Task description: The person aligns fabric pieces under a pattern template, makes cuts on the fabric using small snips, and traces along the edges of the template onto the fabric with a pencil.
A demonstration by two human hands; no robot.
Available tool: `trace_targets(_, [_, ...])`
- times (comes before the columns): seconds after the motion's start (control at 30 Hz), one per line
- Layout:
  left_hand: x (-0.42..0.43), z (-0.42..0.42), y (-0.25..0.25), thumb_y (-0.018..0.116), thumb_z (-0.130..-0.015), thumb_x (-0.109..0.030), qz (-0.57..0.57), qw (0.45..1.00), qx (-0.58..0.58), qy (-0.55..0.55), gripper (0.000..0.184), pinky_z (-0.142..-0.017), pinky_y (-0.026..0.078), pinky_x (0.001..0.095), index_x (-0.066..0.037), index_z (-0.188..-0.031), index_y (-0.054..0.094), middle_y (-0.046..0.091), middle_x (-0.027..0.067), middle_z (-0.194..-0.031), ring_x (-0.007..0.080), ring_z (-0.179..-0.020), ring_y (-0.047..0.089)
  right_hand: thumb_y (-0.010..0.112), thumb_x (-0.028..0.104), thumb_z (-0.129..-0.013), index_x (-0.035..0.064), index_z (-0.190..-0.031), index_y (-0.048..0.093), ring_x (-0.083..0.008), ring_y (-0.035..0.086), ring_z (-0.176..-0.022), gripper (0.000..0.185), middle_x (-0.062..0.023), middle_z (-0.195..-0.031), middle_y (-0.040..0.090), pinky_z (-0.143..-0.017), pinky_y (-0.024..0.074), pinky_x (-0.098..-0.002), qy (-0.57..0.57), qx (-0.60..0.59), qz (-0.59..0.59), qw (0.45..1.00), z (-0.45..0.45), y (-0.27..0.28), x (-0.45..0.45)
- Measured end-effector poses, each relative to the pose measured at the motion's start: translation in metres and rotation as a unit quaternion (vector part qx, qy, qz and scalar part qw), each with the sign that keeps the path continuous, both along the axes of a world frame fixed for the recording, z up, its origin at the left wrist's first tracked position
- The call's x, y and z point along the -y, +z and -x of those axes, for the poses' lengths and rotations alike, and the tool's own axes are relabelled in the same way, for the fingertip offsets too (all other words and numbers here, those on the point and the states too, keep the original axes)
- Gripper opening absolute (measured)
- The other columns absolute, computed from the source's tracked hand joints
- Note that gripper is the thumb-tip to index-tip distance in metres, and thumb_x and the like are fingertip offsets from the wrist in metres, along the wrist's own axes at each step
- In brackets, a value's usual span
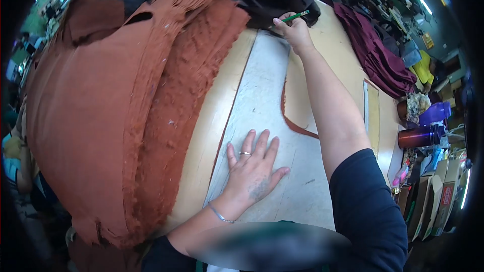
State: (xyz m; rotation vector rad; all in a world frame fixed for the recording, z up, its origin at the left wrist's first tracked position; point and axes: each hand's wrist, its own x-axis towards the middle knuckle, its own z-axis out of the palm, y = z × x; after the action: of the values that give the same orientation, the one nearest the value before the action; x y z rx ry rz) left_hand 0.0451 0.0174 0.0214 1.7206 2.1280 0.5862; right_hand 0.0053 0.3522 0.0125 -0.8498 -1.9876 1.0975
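Observation:
My left hand lies flat with spread fingers on a grey-white pattern piece, with a ring and a bracelet on it. Rust-brown fabric shows as a thin border under the pattern's curved edge. At the far end of the pattern, my right hand is closed around a green pencil. The pencil's lower tip is close to the pattern's top edge; whether it touches I cannot tell.
A tall stack of rust-brown fabric layers covers the table's left side. Dark cloth and maroon fabric lie at the back and right. A tumbler and cardboard boxes stand along the right. The wooden tabletop shows between.

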Motion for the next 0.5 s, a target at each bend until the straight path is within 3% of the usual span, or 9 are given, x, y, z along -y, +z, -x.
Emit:
trace_targets(0.07, [-0.024,0.009,0.009,0.052,-0.08,-0.039,0.0,1.0,0.011,0.013,0.052,-0.091,0.024,0.0575,-0.006,-0.119,0.045,0.04,0.0139,-0.122,0.0311,-0.116,0.033,0.064,0.017,-0.078,0.0058,-0.077,0.053,-0.0078,0.049,-0.063,0.015,-0.0017,-0.071,0.057,-0.057,0.0391,-0.0212,-0.006,-0.044,0.056,0.997,-0.004,0.004,-0.006])
trace_targets(0.17, [-0.093,0.039,0.024,0.05,-0.082,-0.031,-0.007,0.998,0.022,0.052,0.04,-0.088,0.032,0.0518,-0.006,-0.114,0.049,0.047,0.0118,-0.112,0.0294,-0.107,0.042,0.063,0.015,-0.078,0.0049,-0.077,0.053,-0.0076,0.047,-0.06,0.014,-0.0005,-0.068,0.054,-0.054,0.0373,-0.0223,0.006,-0.052,0.047,0.998,0.003,-0.004,-0.009])
trace_targets(0.23, [-0.145,0.066,0.014,0.047,-0.084,-0.031,-0.042,0.997,0.013,0.064,0.038,-0.09,0.03,0.055,-0.009,-0.115,0.049,0.044,0.0106,-0.121,0.0308,-0.115,0.037,0.063,0.012,-0.077,0.0035,-0.077,0.053,-0.008,0.046,-0.059,0.013,-0.0003,-0.067,0.053,-0.053,0.0373,-0.0232,-0.007,-0.039,0.014,0.999,0.011,-0.018,-0.015])
trace_targets(0.33, [-0.195,0.083,-0.009,0.043,-0.084,-0.037,-0.083,0.988,-0.103,0.076,0.042,-0.093,0.023,0.059,-0.014,-0.12,0.045,0.036,0.0084,-0.131,0.031,-0.123,0.028,0.063,0.011,-0.077,0.0015,-0.078,0.053,-0.0108,0.05,-0.06,0.014,-0.0036,-0.068,0.056,-0.056,0.0416,-0.0245,-0.051,-0.018,-0.009,0.999,0.016,-0.027,-0.022])
trace_targets(0.5, [-0.199,0.083,-0.03,0.039,-0.084,-0.043,-0.06,0.99,-0.108,0.065,0.049,-0.095,0.015,0.0632,-0.019,-0.126,0.039,0.026,0.0058,-0.138,0.03,-0.128,0.017,0.063,0.012,-0.077,0.0014,-0.08,0.052,-0.0133,0.053,-0.063,0.015,-0.0057,-0.071,0.056,-0.06,0.0446,-0.0271,-0.048,-0.041,0.049,0.997,0.022,-0.031,-0.027])
